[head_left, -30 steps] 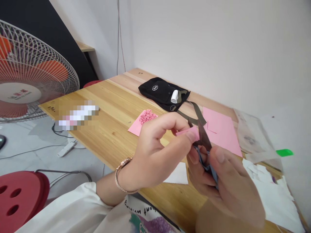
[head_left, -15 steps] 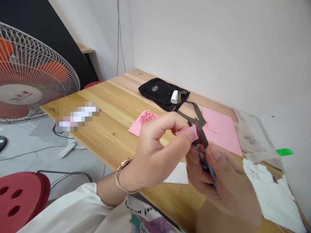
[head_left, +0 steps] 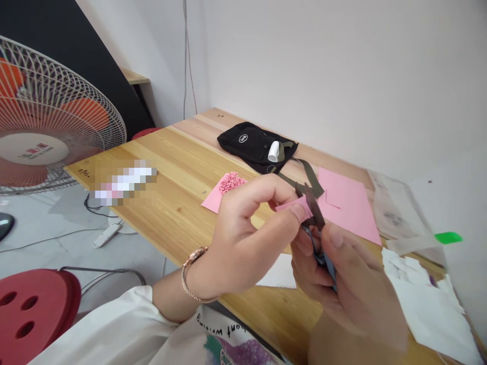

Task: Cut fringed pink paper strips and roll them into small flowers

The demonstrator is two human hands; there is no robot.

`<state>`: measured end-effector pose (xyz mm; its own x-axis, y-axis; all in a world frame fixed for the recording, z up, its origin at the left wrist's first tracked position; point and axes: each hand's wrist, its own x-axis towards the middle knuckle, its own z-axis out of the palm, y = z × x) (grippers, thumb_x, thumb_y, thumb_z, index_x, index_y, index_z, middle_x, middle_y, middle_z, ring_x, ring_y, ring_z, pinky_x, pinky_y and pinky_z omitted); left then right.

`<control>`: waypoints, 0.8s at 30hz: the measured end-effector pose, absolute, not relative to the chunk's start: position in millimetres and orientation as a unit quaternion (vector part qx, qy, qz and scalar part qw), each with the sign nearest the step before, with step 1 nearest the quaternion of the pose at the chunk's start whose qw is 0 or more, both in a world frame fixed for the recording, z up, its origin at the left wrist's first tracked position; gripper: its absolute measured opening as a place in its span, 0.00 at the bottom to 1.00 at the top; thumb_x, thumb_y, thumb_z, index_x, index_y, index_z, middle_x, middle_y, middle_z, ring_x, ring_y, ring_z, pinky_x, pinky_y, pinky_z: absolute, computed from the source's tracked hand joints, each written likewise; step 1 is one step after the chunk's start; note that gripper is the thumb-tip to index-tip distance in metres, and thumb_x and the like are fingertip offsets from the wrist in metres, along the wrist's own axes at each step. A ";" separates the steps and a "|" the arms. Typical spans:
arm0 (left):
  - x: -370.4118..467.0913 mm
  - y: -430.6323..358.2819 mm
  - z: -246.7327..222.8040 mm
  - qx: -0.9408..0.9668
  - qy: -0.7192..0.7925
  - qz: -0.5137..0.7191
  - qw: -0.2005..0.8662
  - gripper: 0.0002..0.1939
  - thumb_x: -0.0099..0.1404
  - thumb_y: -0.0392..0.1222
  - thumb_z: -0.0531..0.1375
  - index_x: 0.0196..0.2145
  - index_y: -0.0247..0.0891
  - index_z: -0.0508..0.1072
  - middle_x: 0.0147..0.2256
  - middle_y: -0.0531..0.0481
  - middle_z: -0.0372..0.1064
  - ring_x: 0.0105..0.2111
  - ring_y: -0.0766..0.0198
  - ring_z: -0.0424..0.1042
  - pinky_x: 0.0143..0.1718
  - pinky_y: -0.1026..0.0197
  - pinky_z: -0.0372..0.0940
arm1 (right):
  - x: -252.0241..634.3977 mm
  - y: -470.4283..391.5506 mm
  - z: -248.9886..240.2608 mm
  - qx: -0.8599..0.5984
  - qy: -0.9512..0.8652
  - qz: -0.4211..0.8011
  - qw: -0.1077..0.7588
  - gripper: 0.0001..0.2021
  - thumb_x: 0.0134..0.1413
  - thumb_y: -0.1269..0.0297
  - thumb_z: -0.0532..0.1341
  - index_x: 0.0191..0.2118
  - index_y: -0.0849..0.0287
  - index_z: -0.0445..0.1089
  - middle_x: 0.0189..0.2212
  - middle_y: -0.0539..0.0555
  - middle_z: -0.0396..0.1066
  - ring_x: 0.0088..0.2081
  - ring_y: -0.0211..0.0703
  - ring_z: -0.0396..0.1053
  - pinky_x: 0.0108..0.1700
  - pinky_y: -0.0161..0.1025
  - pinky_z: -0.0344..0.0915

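My left hand (head_left: 251, 228) pinches a small strip of pink paper (head_left: 294, 205) between thumb and fingers. Closed around the blue-grey handles of a pair of scissors (head_left: 315, 208) is my right hand (head_left: 353, 274). The dark blades stand at the strip's right end, slightly apart. Behind my left hand, a heap of small pink curled bits (head_left: 232, 182) rests on a pink sheet (head_left: 213, 195). To the right of the blades lies a larger pink sheet (head_left: 350, 203) with a thin strip on it. A white sheet (head_left: 279, 274) is partly hidden beneath my hands.
A black bag (head_left: 251, 147) with a green strap and a white roll (head_left: 273, 151) lies near the wall. Clear plastic (head_left: 399, 203) and torn white paper (head_left: 426, 304) occupy the table's right side. A fan (head_left: 53, 116) and red stools (head_left: 34, 309) stand left.
The scissor blades have shifted slightly and look a little closer together at the pink strip. Both hands keep nearly the same place, and the view has moved very slightly.
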<state>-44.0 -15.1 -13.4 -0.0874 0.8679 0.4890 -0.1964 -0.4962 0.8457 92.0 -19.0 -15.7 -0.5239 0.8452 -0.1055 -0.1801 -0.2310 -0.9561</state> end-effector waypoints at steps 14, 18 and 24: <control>-44.2 -13.9 -14.3 0.552 0.296 0.674 0.393 0.11 0.60 0.34 0.58 0.21 0.37 0.65 0.21 0.53 0.65 0.25 0.67 0.65 0.27 0.61 0.62 | 92.6 -20.4 -16.7 -0.322 -0.507 0.714 0.360 0.21 0.56 0.47 0.54 0.22 0.58 0.54 0.16 0.42 0.44 0.16 0.27 0.40 0.14 0.28 0.35; -44.6 -13.3 -14.4 0.553 0.289 0.673 0.396 0.11 0.60 0.36 0.59 0.21 0.37 0.65 0.21 0.53 0.65 0.24 0.67 0.65 0.26 0.61 0.63 | 92.4 -19.4 -16.1 -0.327 -0.504 0.717 0.354 0.21 0.55 0.46 0.54 0.22 0.58 0.53 0.16 0.42 0.44 0.17 0.27 0.39 0.14 0.28 0.34; -44.9 -13.0 -15.4 0.548 0.296 0.674 0.398 0.10 0.61 0.35 0.58 0.22 0.37 0.67 0.21 0.53 0.66 0.25 0.67 0.67 0.25 0.62 0.63 | 93.7 -21.1 -14.8 -0.333 -0.518 0.707 0.348 0.20 0.55 0.44 0.53 0.25 0.58 0.58 0.16 0.42 0.44 0.16 0.28 0.38 0.14 0.28 0.35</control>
<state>-44.9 -13.0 -15.4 -0.0820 0.8602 0.5033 -0.2119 -0.5085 0.8346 93.7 -21.1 -14.8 -0.5361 0.8369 -0.1103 -0.1462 -0.2207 -0.9643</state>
